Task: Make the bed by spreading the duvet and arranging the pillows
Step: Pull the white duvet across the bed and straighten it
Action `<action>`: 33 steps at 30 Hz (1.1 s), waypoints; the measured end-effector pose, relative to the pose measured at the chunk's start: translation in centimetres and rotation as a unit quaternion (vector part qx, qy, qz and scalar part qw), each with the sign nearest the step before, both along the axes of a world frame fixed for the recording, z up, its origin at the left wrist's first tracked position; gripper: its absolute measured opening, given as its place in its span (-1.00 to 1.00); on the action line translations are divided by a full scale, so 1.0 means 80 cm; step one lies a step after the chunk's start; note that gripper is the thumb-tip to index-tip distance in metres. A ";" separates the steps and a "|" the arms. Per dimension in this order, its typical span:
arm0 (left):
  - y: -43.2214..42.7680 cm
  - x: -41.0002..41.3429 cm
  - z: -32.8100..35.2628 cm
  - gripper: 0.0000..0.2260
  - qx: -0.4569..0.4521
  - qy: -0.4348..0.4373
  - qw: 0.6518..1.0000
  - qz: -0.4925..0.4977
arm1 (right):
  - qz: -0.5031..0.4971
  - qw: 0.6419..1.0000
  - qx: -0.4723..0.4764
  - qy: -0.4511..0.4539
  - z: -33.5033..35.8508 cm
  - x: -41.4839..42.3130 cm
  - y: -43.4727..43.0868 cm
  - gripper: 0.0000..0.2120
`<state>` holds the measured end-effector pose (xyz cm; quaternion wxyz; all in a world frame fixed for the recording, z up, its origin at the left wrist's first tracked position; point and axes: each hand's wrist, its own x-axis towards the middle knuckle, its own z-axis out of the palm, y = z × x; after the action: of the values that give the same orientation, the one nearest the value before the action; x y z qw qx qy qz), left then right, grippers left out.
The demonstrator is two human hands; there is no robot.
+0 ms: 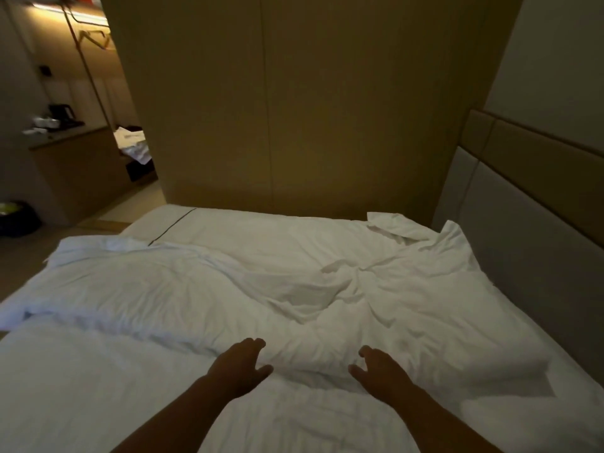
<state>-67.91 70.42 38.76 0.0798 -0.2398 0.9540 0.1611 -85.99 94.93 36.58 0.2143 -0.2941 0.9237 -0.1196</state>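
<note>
Near edge: where the two bare arms reach in from the bottom of the view, the left hand (240,366) and the right hand (380,371) hover side by side just at the near fold of the duvet (228,289), both with fingers spread and loosely curled, palms facing each other, holding nothing; in this dim light I cannot tell whether the fingertips touch the cloth.
Sheet: the white bed sheet (81,387) lies bare under the arms and out to the left.
Duvet: bunched in a crumpled band across the middle of the bed, with a knot of creases right of centre and one corner flipped up near the headboard (523,250) on the right.
Far side: a flat white piece with a thin dark line (173,223) lies along the far edge against the wall (294,109); it may be a pillow, though I cannot say for certain.
Step in hand: probably taking hold of the near fold to pull it flat.
Risk: a grab at only the top layer would drag the cover and leave the filling lumped; a pull from the middle alone would skew the corners.
Room beyond: a counter with a kettle (60,112) stands far left.
</note>
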 end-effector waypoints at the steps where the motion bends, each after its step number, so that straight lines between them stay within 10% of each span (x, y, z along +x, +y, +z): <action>1: -0.013 0.005 -0.004 -0.42 0.004 0.001 1.000 0.002 | 0.006 1.000 0.001 0.002 -0.001 0.005 -0.014 -0.46; 17: -0.283 -0.047 -0.029 -0.31 0.042 -0.025 0.994 -0.103 | -0.082 0.996 0.021 0.021 0.005 0.017 -0.269 -0.23; 33: -0.414 -0.335 -0.171 -0.24 -0.001 0.017 0.995 -0.097 | 0.020 0.989 -0.009 0.148 -0.157 -0.306 -0.410 -0.12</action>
<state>-94.70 37.27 25.06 0.0785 -0.1434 0.9741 0.1562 -110.44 62.16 24.02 0.0754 -0.3294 0.9378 -0.0792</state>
